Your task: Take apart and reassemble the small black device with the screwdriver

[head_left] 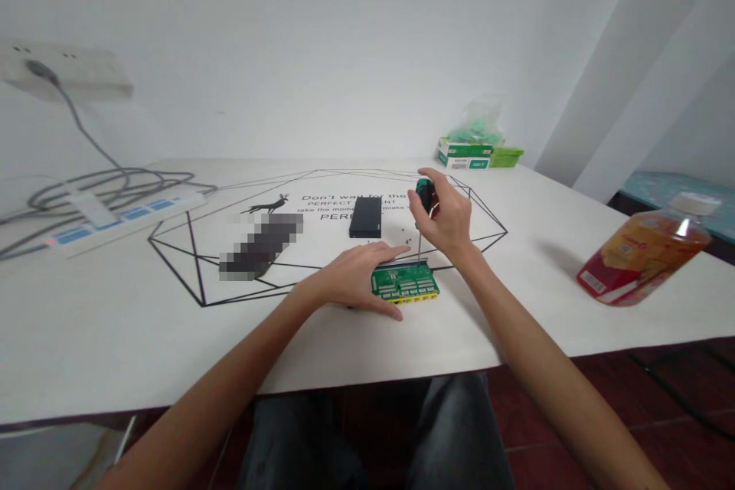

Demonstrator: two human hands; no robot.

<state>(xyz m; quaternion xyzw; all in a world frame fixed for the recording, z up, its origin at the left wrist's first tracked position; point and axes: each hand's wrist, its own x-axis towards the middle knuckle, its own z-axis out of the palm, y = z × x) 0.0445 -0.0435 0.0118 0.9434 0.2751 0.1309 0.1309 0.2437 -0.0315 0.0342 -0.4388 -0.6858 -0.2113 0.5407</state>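
A green circuit board [406, 281] with yellow ports along its near edge lies on the table in front of me. My left hand [359, 276] grips its left side, thumb at the near edge and fingers along the far edge. In my right hand [446, 210] is a screwdriver [423, 191] with a green and black handle, held nearly upright. Its thin shaft points down to the far right part of the board; whether the tip sits in a screw is too small to tell. Several tiny dark bits, perhaps screws, [409, 240] lie just beyond the board.
Behind the board stands a black box-shaped case [366, 217]. A blurred-out dark object [261, 246] lies left. Farther left are a power strip [126, 222] and coiled cables [109, 180]. A drink bottle [643, 253] stands right; green-and-white boxes [465, 153] sit at the back.
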